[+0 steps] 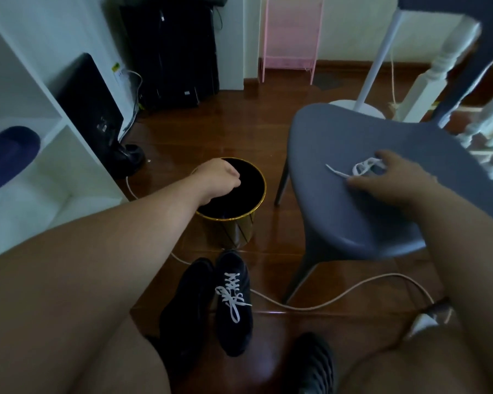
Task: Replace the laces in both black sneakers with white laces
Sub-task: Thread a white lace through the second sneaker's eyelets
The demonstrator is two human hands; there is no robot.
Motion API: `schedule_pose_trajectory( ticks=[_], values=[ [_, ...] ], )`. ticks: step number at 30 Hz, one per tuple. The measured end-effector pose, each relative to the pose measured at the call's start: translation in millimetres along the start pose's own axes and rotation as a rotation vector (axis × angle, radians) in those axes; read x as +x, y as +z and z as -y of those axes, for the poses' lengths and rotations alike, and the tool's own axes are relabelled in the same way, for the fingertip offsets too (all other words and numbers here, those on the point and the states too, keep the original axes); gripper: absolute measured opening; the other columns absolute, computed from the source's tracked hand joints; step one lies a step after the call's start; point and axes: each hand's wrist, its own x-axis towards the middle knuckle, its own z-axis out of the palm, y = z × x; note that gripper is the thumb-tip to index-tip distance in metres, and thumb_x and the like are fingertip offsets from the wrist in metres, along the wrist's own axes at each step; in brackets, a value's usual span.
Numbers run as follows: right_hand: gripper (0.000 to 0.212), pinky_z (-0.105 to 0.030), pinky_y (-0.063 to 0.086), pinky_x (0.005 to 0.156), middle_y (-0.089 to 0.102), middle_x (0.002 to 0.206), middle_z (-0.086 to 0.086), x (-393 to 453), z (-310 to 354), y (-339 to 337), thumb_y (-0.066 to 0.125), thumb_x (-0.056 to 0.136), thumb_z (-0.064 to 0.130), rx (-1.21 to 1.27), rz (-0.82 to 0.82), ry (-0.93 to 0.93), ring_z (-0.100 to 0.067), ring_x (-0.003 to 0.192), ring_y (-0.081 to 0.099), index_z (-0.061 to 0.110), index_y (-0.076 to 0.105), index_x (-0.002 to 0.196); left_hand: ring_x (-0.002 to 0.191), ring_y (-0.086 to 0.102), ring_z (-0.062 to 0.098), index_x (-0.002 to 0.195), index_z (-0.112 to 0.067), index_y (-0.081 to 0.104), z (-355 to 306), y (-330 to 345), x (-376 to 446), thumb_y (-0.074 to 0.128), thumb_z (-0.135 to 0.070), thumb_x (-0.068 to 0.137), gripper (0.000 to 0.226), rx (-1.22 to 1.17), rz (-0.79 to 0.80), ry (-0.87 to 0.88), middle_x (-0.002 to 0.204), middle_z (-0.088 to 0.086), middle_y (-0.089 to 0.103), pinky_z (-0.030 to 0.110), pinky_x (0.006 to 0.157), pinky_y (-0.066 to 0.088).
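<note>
While the white lace [356, 168] lies bunched on the chair seat [353, 211], it is reached by the right hand [393, 177], the nearer one.
Its fingers are spread loosely round the bundle, not yet closed; a loose end trails leftward. The left hand [218, 176] is curled above the bin [234, 228]; anything held cannot be told. One sneaker [234, 302] is laced white, its neighbour [182, 308] unlaced.
</note>
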Motion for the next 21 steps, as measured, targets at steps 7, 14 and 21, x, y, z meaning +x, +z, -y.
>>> schedule_pose_trajectory(
  ticks=[7,14,21],
  values=[
    [0.017,-0.034,0.047,0.080,0.071,0.117,-0.009,-24,-3,9,0.063,0.103,0.032,0.175,-0.024,-0.266,-0.030,0.101,0.064,0.019,0.072,0.097,0.108,0.065,0.012,0.120,-0.032,0.074,-52,7,-80,0.068,-0.032,0.101,0.020,0.041,0.152,0.256,0.113,-0.010,0.070,0.033,0.093,0.051],
    [0.012,-0.033,0.052,0.073,0.073,0.090,-0.009,-119,72,5,0.068,0.100,0.029,0.326,0.360,-0.657,-0.017,0.077,0.064,0.020,0.075,0.097,0.108,0.073,0.025,0.145,-0.019,0.057,-58,-24,-166,0.065,-0.029,0.102,0.044,-0.438,0.450,0.176,0.121,0.011,0.073,0.044,0.100,0.059],
    [0.012,-0.045,0.043,0.073,0.066,0.093,-0.030,-152,84,22,0.065,0.097,0.005,0.698,0.631,-0.558,-0.032,0.080,0.056,0.001,0.076,0.101,0.100,0.076,0.019,0.122,-0.017,0.072,1,-65,-217,0.069,-0.008,0.099,0.025,-0.325,0.184,0.266,0.105,0.002,0.080,0.038,0.091,0.062]
  ],
)
